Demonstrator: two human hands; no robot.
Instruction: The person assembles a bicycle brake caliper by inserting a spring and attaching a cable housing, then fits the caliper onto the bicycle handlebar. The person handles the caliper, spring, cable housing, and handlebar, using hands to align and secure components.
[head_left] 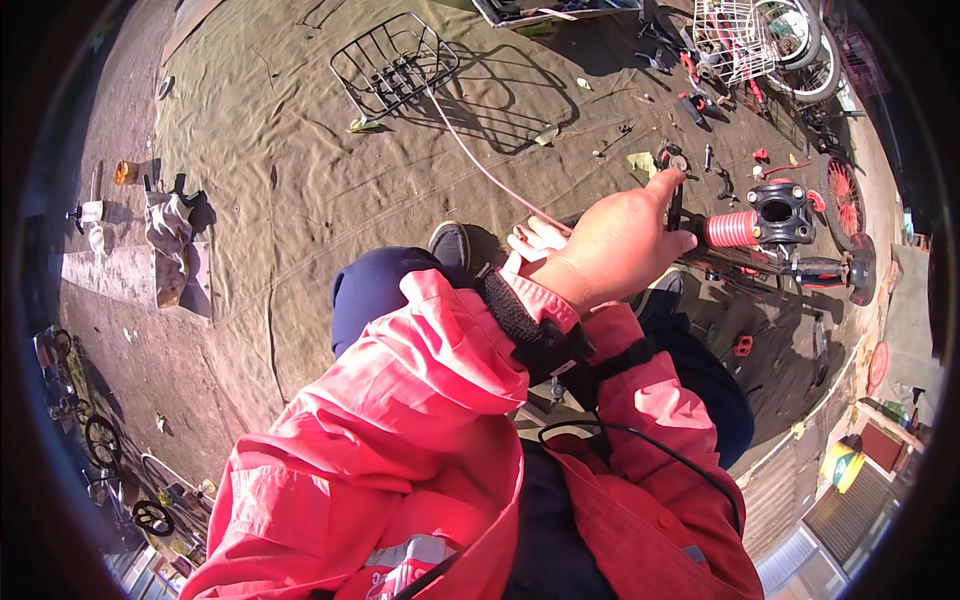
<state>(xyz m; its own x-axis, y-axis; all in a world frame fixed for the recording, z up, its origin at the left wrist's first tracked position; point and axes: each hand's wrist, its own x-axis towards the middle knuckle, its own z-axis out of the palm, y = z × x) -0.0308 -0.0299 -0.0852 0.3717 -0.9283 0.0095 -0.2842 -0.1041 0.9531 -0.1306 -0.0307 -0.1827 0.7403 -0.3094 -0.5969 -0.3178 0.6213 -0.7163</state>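
My left hand reaches across over my right. Its forefinger and thumb close about a dark bicycle part beside the frame; the other fingers are hidden. Under it my right hand shows only a few bent fingers, at a thin pinkish cable. This cable runs up to a black wire basket lying on the ground cloth, and its near end disappears behind my left hand. To the right of both hands lies a bicycle with a red ribbed sleeve and a black stem clamp.
Loose bicycle parts and tools lie about the far right, near a white wire basket and wheels. A red pedal is on the ground at right. On the left, a crumpled rag lies at a board. More bicycles stand lower left.
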